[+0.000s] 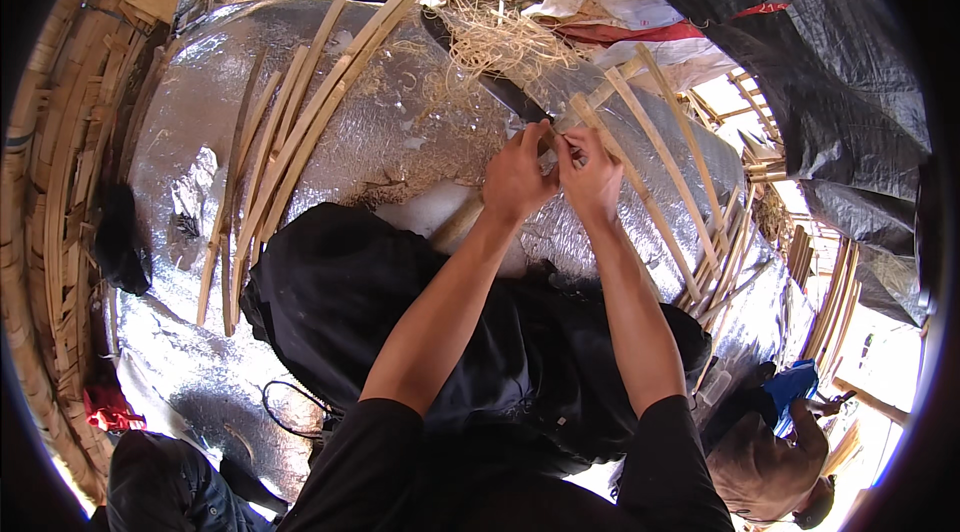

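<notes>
My left hand [518, 175] is closed, thumb and fingers pinched around a pale bamboo strip [607, 89] that slants past both hands. Right beside it, my right hand [590, 175] is curled closed at the near end of a long dark knife blade [488, 80]. The blade points away to the upper left and crosses the strip near my fingertips. My right fingers hide the knife's handle. Thin curly shavings [510, 44] lie along the far side of the blade.
Split bamboo strips [305, 137] lean at the left, and more strips [665, 157] lie at the right. Silvery sheeting [180, 332] covers the ground. Dark tarpaulin [850, 82] hangs at the upper right. Another person [770, 462] sits at the lower right.
</notes>
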`<action>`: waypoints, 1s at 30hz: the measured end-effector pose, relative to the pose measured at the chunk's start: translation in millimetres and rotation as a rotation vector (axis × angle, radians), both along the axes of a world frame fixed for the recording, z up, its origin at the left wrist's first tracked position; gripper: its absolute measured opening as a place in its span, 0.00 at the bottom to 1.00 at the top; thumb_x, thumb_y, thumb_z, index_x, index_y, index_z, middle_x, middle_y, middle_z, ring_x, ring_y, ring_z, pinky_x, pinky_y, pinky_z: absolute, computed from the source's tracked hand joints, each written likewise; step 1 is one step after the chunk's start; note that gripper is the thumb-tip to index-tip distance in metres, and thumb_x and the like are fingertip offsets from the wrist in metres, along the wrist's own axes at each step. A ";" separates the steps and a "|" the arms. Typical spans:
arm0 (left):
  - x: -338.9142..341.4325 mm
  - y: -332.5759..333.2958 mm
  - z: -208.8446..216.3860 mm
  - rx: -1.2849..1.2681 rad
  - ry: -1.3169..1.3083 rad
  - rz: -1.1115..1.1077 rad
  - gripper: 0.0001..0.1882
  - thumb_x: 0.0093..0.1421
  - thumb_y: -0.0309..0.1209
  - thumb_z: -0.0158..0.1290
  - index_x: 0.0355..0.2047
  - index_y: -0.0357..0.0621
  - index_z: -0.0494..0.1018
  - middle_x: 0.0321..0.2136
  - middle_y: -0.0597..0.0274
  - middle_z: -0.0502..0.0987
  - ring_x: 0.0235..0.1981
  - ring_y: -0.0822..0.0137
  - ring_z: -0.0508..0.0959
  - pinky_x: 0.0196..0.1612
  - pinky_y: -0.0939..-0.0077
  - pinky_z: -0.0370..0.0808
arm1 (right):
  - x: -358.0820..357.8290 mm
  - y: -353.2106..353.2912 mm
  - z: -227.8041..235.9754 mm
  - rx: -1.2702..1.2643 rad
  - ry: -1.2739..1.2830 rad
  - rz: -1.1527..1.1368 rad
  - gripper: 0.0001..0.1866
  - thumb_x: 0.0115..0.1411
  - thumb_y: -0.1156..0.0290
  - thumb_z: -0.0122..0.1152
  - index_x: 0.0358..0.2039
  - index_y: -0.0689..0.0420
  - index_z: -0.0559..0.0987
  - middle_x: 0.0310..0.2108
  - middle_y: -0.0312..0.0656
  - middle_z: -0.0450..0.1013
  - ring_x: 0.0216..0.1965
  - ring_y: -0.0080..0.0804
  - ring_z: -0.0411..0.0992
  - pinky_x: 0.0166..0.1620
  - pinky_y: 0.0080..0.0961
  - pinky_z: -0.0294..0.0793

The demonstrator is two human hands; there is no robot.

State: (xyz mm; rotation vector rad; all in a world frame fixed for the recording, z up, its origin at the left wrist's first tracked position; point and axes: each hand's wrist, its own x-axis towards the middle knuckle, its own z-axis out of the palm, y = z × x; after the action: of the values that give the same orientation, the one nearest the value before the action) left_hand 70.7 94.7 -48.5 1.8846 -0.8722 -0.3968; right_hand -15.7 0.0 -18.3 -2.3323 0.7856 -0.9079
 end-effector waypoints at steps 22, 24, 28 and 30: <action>-5.1 -10.2 -6.1 -0.175 0.012 0.224 0.11 0.57 0.25 0.66 0.41 0.52 0.85 0.49 0.58 0.79 0.40 0.58 0.86 0.38 0.66 0.84 | -1.7 -7.9 11.3 -0.109 0.144 0.156 0.02 0.62 0.76 0.64 0.32 0.56 0.79 0.28 0.52 0.79 0.29 0.56 0.81 0.31 0.46 0.80; -6.0 -10.7 -5.7 -0.211 -0.005 0.268 0.09 0.56 0.27 0.67 0.38 0.55 0.85 0.47 0.62 0.80 0.37 0.55 0.86 0.37 0.62 0.83 | -0.2 -6.6 12.0 -0.109 0.139 0.156 0.02 0.61 0.76 0.65 0.33 0.56 0.79 0.28 0.52 0.80 0.30 0.56 0.81 0.31 0.46 0.80; -6.5 -10.4 -4.9 -0.216 -0.089 0.306 0.07 0.56 0.29 0.68 0.35 0.55 0.85 0.44 0.66 0.82 0.36 0.54 0.86 0.36 0.61 0.82 | -0.3 -7.5 12.3 -0.111 0.147 0.163 0.02 0.62 0.75 0.65 0.34 0.56 0.80 0.29 0.52 0.80 0.30 0.55 0.81 0.32 0.44 0.81; -7.7 -10.9 -2.8 -0.200 -0.089 0.295 0.07 0.55 0.29 0.68 0.35 0.55 0.85 0.44 0.65 0.82 0.37 0.54 0.86 0.37 0.60 0.82 | -0.5 -8.2 14.2 -0.106 0.144 0.160 0.02 0.62 0.74 0.65 0.33 0.57 0.80 0.30 0.51 0.80 0.30 0.54 0.81 0.32 0.44 0.82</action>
State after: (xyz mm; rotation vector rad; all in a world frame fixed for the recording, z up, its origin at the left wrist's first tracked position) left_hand 63.0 83.8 -51.3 1.8185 -0.6517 -0.0432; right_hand -16.2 -8.2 -4.1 -2.5347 0.6088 -0.7359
